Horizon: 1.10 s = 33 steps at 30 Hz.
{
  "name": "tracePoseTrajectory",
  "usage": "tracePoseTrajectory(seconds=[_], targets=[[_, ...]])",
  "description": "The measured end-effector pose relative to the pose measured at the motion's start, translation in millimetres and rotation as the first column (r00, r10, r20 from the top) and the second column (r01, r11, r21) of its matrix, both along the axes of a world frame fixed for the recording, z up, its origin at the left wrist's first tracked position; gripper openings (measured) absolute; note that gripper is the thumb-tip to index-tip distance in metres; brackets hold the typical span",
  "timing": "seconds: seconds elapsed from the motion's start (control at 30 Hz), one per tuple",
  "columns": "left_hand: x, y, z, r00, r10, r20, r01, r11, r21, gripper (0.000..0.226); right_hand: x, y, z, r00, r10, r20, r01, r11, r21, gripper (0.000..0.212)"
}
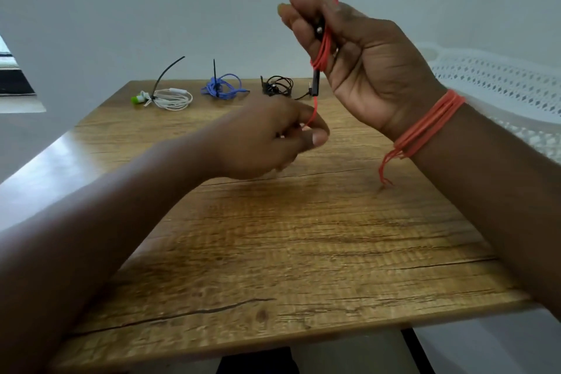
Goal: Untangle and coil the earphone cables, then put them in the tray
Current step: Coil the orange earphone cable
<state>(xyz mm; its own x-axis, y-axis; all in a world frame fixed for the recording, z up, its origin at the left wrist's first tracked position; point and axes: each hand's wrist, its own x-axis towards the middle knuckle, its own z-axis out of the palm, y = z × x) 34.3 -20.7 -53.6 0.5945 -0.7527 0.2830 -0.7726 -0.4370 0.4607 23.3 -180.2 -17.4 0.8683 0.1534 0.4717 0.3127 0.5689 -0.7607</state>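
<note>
Earphone cable in red (322,51) is the one in hand, raised above the wooden table (273,237) and wound in several loops around the right hand (358,64). That hand's fingers are curled over the loops and over a dark inline piece of the cable, so they are grasping it. A single strand runs down from the loops to the left hand (273,136), which pinches it between thumb and fingertips; the hand is blurred, so the exact hold is hard to read.

Judging from this, the risk is that the loops slide off the right fingers if the grip relaxes while the left hand feeds more strand, which would undo the coil. Pulling the strand too tight could also cinch the loops onto the fingers and make them hard to lift off neatly.

By count, four earphone sets show: the red one, plus three bundles lying in a row at the far edge of the table, namely a white bundle (170,99), a blue bundle (223,88) and a black bundle (277,85). One white perforated tray (501,82) sits at the right. Red thread (425,127) circles the right wrist.
</note>
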Motion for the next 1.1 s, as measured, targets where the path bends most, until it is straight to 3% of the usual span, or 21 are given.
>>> tracePoseTrajectory(seconds=[0.1, 0.17, 0.23, 0.3, 0.4, 0.47, 0.67, 0.83, 0.93, 1.0, 1.1], targets=[[-2.0, -2.9, -1.0, 0.999, -0.033, 0.025, 0.032, 0.999, 0.039, 0.024, 5.8, -7.7, -3.3, 0.960, -0.270, 0.072, 0.277, 0.953, -0.123, 0.022], [-2.1, -3.2, 0.9, 0.999, -0.035, 0.038, 0.035, 0.999, 0.005, 0.022, 9.2, -11.3, -4.4, 0.831, -0.508, 0.224, 0.553, 0.794, -0.252, 0.016], [-2.0, -1.8, 3.6, 0.998, -0.024, 0.056, 0.026, 0.999, -0.029, 0.022, 11.2, -12.6, -6.2, 0.705, -0.597, 0.384, 0.710, 0.598, -0.372, 0.016], [-0.1, 1.7, 6.5, 0.996, -0.002, 0.090, 0.008, 0.998, -0.059, 0.023, 11.8, -10.5, -9.5, 0.684, -0.569, 0.456, 0.726, 0.468, -0.504, 0.015], [6.9, 9.5, 10.4, 0.988, 0.068, 0.140, -0.047, 0.988, -0.148, 0.025, 10.4, -8.0, -16.0, 0.722, -0.471, 0.506, 0.668, 0.285, -0.688, 0.017], [10.6, 14.2, 12.2, 0.979, 0.117, 0.166, -0.084, 0.977, -0.194, 0.025, 9.5, -7.6, -17.2, 0.763, -0.428, 0.485, 0.615, 0.247, -0.749, 0.026], [14.5, 15.6, 14.7, 0.964, 0.220, 0.152, -0.162, 0.933, -0.321, 0.022, 3.4, -9.4, -9.9, 0.872, -0.347, 0.345, 0.441, 0.253, -0.861, 0.041], [20.4, 18.5, 14.0, 0.949, 0.304, 0.080, -0.251, 0.886, -0.390, 0.026, -4.1, -10.1, -3.5, 0.977, -0.209, 0.030, 0.122, 0.442, -0.889, 0.062], [23.1, 18.3, 10.5, 0.947, 0.303, -0.104, -0.319, 0.864, -0.390, 0.035, -7.2, -10.4, 2.8, 0.991, -0.090, -0.097, -0.011, 0.674, -0.738, 0.054], [21.6, 16.3, 8.7, 0.941, 0.255, -0.221, -0.323, 0.868, -0.377, 0.038, -7.2, -11.4, 6.0, 0.990, 0.060, -0.130, -0.121, 0.836, -0.535, 0.043], [13.3, 9.3, 7.4, 0.941, 0.142, -0.309, -0.245, 0.914, -0.325, 0.037, -3.1, -11.8, 8.2, 0.967, 0.244, -0.080, -0.254, 0.952, -0.169, 0.030]])
